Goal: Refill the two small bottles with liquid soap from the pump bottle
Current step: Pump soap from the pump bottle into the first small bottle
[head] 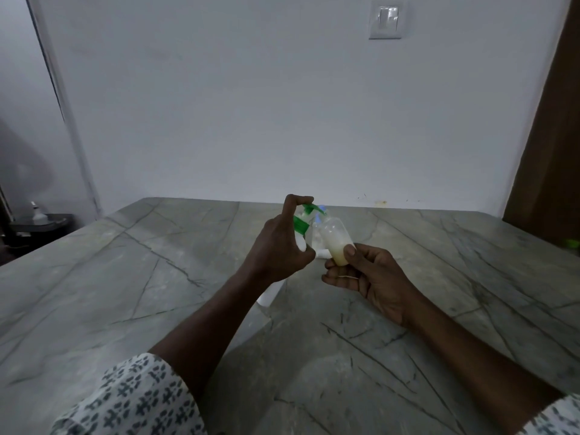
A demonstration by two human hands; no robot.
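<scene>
A white pump bottle (300,228) with a green pump head stands on the grey marble table (125,277). My left hand (279,243) grips its neck, with a finger curled over the pump top. My right hand (361,274) holds a small clear bottle (337,243) tilted toward the nozzle, its mouth under the spout. Pale yellowish soap fills its lower part. A second small clear bottle (316,235) with a blue cap stands just behind, partly hidden.
Something white (323,253) lies on the table under the small bottles. A brown door (549,152) stands at the right. A small green object (571,243) sits at the table's right edge. A dark stand (40,221) with a bottle is at the far left.
</scene>
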